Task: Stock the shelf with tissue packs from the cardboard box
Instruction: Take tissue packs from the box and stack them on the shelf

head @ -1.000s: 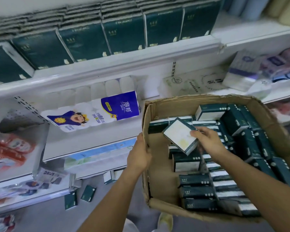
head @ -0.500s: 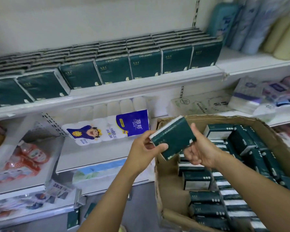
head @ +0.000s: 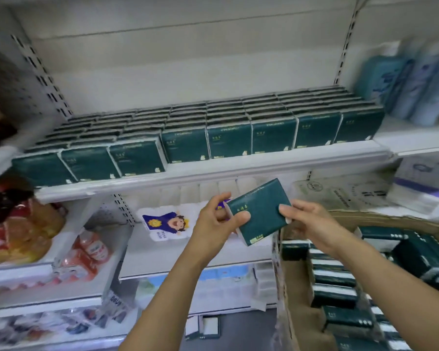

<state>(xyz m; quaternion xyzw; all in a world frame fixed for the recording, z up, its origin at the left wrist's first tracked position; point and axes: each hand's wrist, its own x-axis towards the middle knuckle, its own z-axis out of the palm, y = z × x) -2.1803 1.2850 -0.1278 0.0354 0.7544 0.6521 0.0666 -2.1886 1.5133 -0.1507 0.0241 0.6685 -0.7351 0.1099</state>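
Grip on tissue pack (head: 260,211): two-handed, in mid-air. The pack is a flat rectangular block in smooth dark green film with a white end face and small pale print. It is tilted, its upper corner near the underside of the shelf (head: 213,171).

Left hand (head: 214,221): thumb laid across the front face at the pack's left edge, fingers curled behind it, a pinch. Right hand (head: 307,224): thumb on the front face at the right edge, fingers curled behind and under. Both forearms are bare.

The shelf is white metal with a rounded front lip, hung on slotted uprights. Stocked packs (head: 228,141) of the same green film stand upright along its front, faces outward, with further rows close behind; the leftmost ones lean.

Cardboard box (head: 284,287): brown, open top, soft creased rim, at lower right beneath the right forearm. The boxed packs (head: 332,277) lie mostly on edge, showing white ends and green bands.

On the tier below, behind the left hand, a toilet roll bundle (head: 167,224) in clear plastic with a blue cartoon label. Pale blue bottles (head: 416,82), blurred, stand at upper right. Red crinkled bags (head: 86,252) lie at left.
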